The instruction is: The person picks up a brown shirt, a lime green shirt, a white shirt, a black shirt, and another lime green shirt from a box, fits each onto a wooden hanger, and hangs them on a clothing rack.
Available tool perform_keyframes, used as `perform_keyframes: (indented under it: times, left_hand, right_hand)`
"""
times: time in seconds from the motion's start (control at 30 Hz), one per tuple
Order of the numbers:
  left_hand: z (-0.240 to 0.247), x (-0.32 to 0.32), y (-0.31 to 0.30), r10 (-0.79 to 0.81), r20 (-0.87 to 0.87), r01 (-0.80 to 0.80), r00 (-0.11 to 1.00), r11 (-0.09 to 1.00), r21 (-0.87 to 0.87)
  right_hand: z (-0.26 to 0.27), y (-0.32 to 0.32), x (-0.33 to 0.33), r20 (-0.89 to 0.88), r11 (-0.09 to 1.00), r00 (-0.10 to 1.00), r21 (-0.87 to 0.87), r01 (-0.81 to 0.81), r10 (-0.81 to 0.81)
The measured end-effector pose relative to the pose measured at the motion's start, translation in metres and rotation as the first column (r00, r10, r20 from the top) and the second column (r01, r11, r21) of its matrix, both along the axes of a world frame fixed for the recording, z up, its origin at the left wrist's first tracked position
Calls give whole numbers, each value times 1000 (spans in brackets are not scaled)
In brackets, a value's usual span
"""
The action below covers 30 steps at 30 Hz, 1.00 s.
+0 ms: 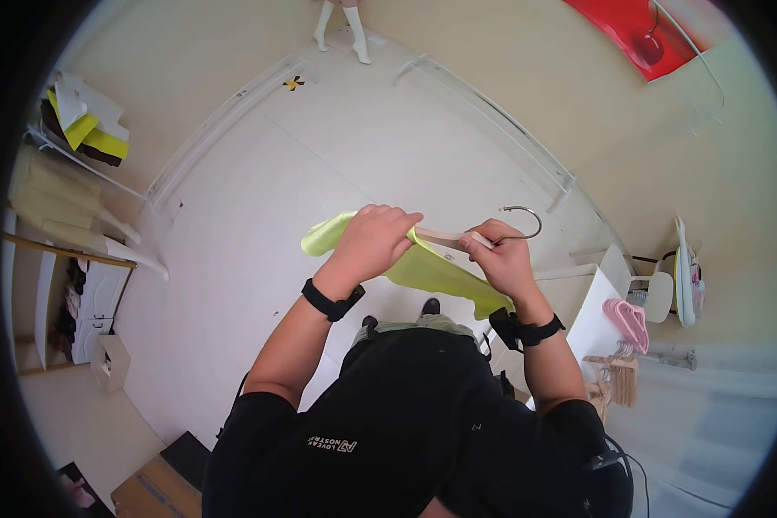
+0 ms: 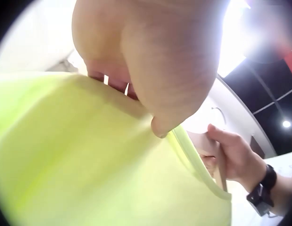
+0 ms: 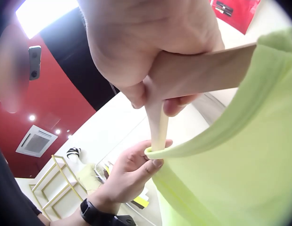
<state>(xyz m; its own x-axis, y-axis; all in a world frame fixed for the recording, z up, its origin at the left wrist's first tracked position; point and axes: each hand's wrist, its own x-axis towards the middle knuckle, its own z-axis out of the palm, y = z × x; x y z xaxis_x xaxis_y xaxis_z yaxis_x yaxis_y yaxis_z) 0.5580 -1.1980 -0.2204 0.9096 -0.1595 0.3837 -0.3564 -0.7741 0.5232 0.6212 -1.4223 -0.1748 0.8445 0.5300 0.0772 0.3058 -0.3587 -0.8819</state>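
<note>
You hold a wooden hanger (image 1: 445, 236) level in front of your chest, above the floor (image 1: 259, 198), with its metal hook (image 1: 527, 220) sticking out past your right hand (image 1: 501, 259). That hand's fingers (image 3: 179, 101) are curled tightly round the hanger's bar near the hook. Your left hand (image 1: 373, 242) sits on the other end of the bar. Its fingers (image 3: 153, 165) are bent and pinch the rolled edge of the lime top (image 1: 432, 272) against the wood, thumb on one side, fingertips on the other. The top hangs from your left hand and drapes down and across beneath both hands, touching both. One arm of the hanger is inside it; in the left wrist view the cloth fills the lower frame right under your palm.

Pink hangers (image 1: 628, 319) lie just beside a white desk (image 1: 591, 332) at your right. A rack (image 1: 69, 224) with pale and yellow clothes (image 1: 82, 129) stands well apart at your left.
</note>
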Motion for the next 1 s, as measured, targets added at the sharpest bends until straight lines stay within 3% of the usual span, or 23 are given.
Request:
perform_keyframes:
  times: [0.03, 0.07, 0.13, 0.17, 0.23, 0.27, 0.33, 0.47, 0.53, 0.6, 0.67, 0.7, 0.77, 0.8, 0.87, 0.9, 0.93, 1.0]
  left_hand:
    - [-6, 3, 10, 61, 147, -50, 987, 996, -76]
    - [-12, 5, 22, 74, 144, -64, 987, 995, -70]
    - [-26, 4, 50, 421, 50, -391, 906, 876, -283]
    - [-34, 3, 64, 436, 49, -409, 899, 872, -270]
    - [-44, 2, 84, 380, -310, -437, 871, 889, -137]
    - [-46, 6, 87, 402, -311, -456, 861, 881, -124]
    - [-46, 14, 90, 528, -128, -541, 840, 834, -109]
    - [-34, 32, 99, 623, -151, -627, 767, 779, 30]
    - [-31, 44, 97, 596, 26, -594, 803, 795, 124]
    - [-2, 67, 78, 665, -32, -654, 746, 741, 153]
    - [14, 93, 72, 580, 154, -599, 800, 787, 145]
    - [19, 107, 67, 590, 149, -607, 794, 780, 151]
    - [25, 131, 60, 395, 99, -407, 914, 892, 196]
    - [18, 139, 66, 407, 99, -419, 908, 887, 195]
    - [-1, 155, 85, 423, -10, -414, 906, 890, 192]
    - [-4, 166, 94, 416, 174, -435, 893, 896, 88]
    - [1, 177, 104, 422, 180, -442, 889, 893, 90]
    - [20, 194, 117, 304, 339, -366, 890, 920, 137]
  right_hand:
    - [-1, 7, 6, 70, 1000, 997, -20, -8, 9]
    - [-2, 11, 13, 67, 1000, 998, -15, -21, 22]
    - [-2, 16, 27, -42, 998, 997, -3, -58, 58]
    - [-2, 17, 34, -49, 997, 996, 9, -76, 77]
    - [-1, 21, 52, -102, 993, 989, 59, -101, 106]
    - [-4, 23, 63, -108, 990, 986, 71, -121, 129]
    - [-12, 29, 85, -99, 989, 989, 110, -94, 105]
    - [-21, 43, 137, -66, 984, 990, 136, -117, 127]
    - [-21, 53, 160, -33, 979, 987, 136, -154, 160]
    - [-25, 68, 181, -57, 962, 972, 165, -217, 229]
    - [-27, 83, 194, -82, 944, 953, 184, -274, 293]
    - [-25, 92, 198, -47, 930, 942, 187, -318, 331]
    - [-22, 105, 206, -11, 898, 908, 155, -412, 418]
    - [-18, 111, 207, -12, 893, 903, 154, -424, 430]
    - [-11, 122, 211, -262, 842, 821, 355, -407, 507]
    - [-11, 124, 219, -195, 764, 757, 358, -537, 624]
    - [-5, 130, 226, -190, 758, 753, 359, -544, 630]
    - [20, 141, 236, 205, 595, 666, 318, -738, 717]
